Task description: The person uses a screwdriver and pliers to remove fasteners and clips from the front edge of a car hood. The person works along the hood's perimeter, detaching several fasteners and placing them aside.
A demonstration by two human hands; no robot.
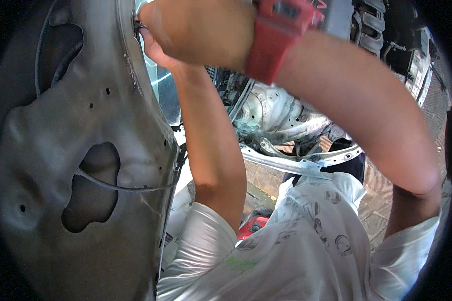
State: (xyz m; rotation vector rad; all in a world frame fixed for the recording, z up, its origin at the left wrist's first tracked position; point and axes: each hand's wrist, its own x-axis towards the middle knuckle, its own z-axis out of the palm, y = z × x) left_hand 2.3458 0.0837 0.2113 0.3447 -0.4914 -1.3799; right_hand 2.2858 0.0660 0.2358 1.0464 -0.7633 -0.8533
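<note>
The raised car hood (pixel 135 120) fills the left side, showing its bare grey inner face. At its upper edge my left hand (pixel 157 51) is closed, with the thumb against a small dark piece (pixel 138 25) that I cannot make out. Most of its fingers are hidden behind my right hand (pixel 198 30), which is smeared by motion and crosses over it, close to the same edge. The right hand's fingers are not clear. A red wristwatch (pixel 281 37) sits on my right wrist.
A thin dark hose (pixel 130 189) runs across a cutout in the hood. To the right lies the open engine bay, with a pale metal inner panel (pixel 271 110), a front crossmember (pixel 296 163) and a grey engine cover (pixel 339 17). Paving (pixel 263 178) shows below, near a red object (pixel 253 227).
</note>
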